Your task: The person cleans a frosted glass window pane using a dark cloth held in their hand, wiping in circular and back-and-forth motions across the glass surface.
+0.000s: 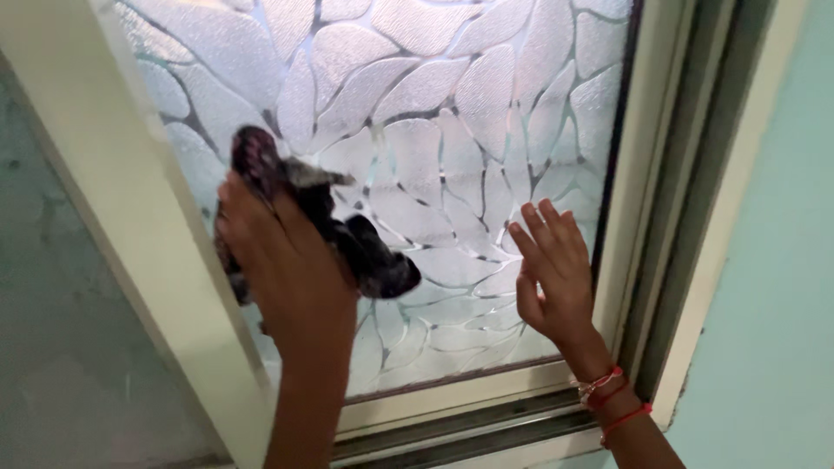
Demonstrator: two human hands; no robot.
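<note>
Left edge of view: a pale wall (52, 330), then the cream window frame (130, 217) running down at a slant. Left hand (282, 260) lies flat against the patterned frosted glass (452, 130), near the pane's left edge and about mid-height, with a dark rag (365, 252) bunched under the palm and trailing out to the right. Its fingers are mostly hidden under the cloth; they look pressed down onto the rag rather than pinching it, though I cannot tell the exact grip. Step in hand, as I judge it: wiping the pane, with the rag in contact with the glass. A further stroke would call for steady pressure and keeping the loose tail of cloth gathered. Further right, the right hand (552, 269) rests open on the glass near the pane's right edge, fingers spread and pointing up, holding nothing; it seems to brace the sash. Red thread bands (608, 395) circle that wrist. Below, the bottom rail and dark track (469, 430) of the frame. Far right, a light green wall (773, 260). No containers in view, so nothing to record of contents.
</note>
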